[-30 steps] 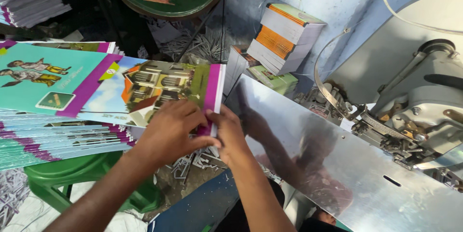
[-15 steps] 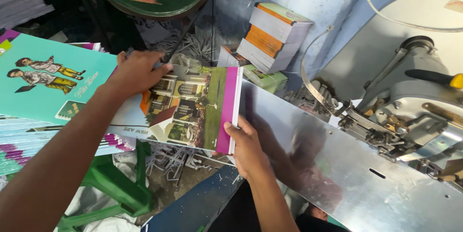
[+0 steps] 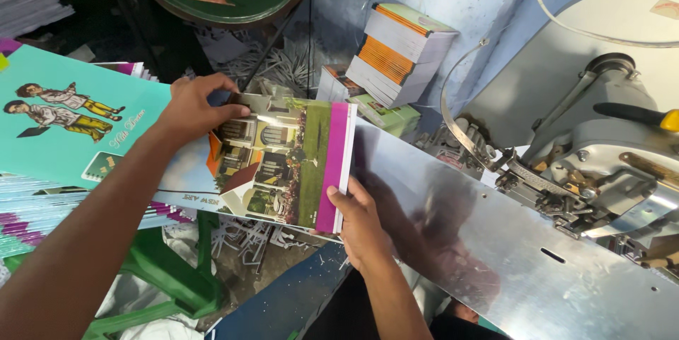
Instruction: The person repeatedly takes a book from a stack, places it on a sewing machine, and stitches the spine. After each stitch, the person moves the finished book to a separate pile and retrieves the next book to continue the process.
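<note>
The right hand [image 3: 361,223] gripped the near purple edge of the booklet [image 3: 283,163] at frame centre, steadying it against the steel table [image 3: 509,262]; farther up, the left hand [image 3: 194,107] pinched its far corner, keeping it level.
</note>
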